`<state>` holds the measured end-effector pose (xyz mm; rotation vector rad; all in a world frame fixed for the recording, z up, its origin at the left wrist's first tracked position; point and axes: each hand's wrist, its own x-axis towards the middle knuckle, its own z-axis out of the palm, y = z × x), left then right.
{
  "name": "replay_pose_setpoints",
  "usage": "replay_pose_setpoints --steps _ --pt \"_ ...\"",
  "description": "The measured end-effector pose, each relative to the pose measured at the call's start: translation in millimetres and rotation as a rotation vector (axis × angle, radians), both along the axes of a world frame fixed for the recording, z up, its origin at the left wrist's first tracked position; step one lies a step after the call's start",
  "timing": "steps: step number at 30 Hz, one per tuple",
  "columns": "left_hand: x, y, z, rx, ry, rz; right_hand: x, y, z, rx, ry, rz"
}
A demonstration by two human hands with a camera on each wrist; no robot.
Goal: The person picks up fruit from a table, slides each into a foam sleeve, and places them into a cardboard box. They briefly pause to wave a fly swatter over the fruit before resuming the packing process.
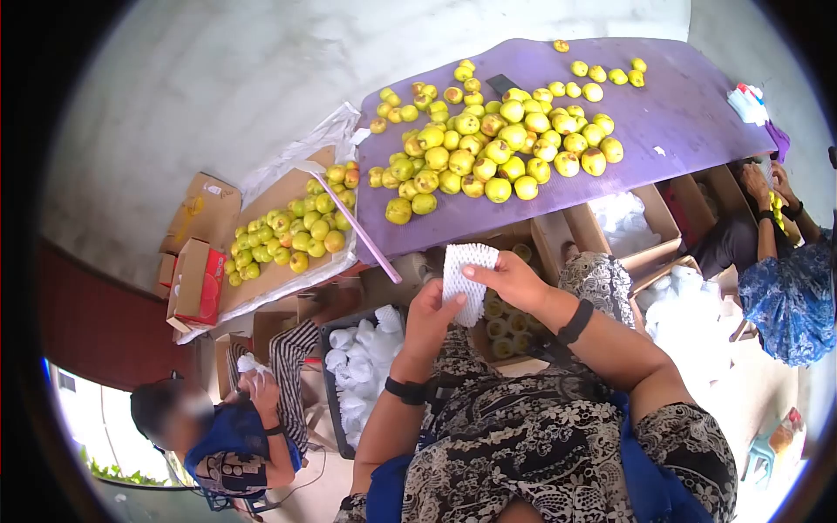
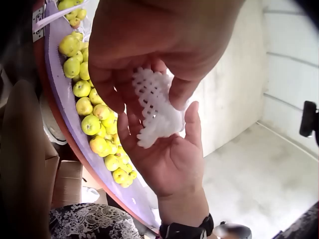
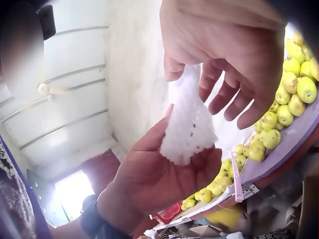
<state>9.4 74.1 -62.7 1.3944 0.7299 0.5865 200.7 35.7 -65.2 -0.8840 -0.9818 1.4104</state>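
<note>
A white foam fruit net (image 1: 467, 281), flattened and with a mesh of small holes, is held between my two hands. My left hand (image 1: 427, 321) grips its lower left side, the thumb lying across the front. From the right, my right hand (image 1: 514, 281) pinches its upper part between thumb and fingers. Seen from the right wrist, the foam net (image 3: 188, 122) spreads wider toward the left hand (image 3: 154, 172). The left wrist view has the net (image 2: 158, 107) between both hands, its far side hidden by fingers.
A purple-covered table (image 1: 689, 122) bears many yellow-green apples (image 1: 488, 152). More apples (image 1: 292, 231) lie on a cardboard-covered surface at left, near a pink stick (image 1: 357, 227). A black crate (image 1: 362, 366) of white foam nets stands beside my left arm. People sit at both sides.
</note>
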Motion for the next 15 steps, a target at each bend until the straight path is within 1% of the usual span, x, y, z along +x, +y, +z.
replay_pose_setpoints --steps 2,3,5,7,9,10,12,13,15 --pt "5.3 -6.9 8.8 -0.046 -0.196 0.163 -5.3 -5.7 2.0 0.111 0.149 -0.003" --pt "4.6 -7.5 10.8 -0.036 -0.202 0.171 -5.6 -9.6 0.7 0.12 0.144 0.007" --pt "3.1 -9.4 13.2 -0.106 -0.397 0.264 -6.3 -18.9 -0.2 0.181 -0.06 -0.021" --pt "3.0 -13.0 15.7 -0.114 -0.449 0.261 -10.1 -23.5 5.7 0.16 -0.024 -0.004" --pt "3.6 -15.9 18.4 -0.137 -0.538 0.242 -11.9 -26.3 14.2 0.21 -0.14 -0.012" --pt "2.9 -16.8 18.7 -0.133 -0.543 0.243 -12.6 -26.1 15.3 0.214 -0.144 -0.009" --pt "0.2 -17.1 18.8 -0.252 -0.626 0.246 -14.7 -24.4 18.2 0.255 -0.181 -0.008" --pt "-1.4 -15.7 19.2 -0.245 -0.63 0.247 -15.4 -24.8 20.6 0.261 -0.183 -0.004" --pt "-6.4 -13.3 21.2 -0.11 -0.638 0.155 -16.4 -27.6 27.8 0.219 -0.125 0.032"
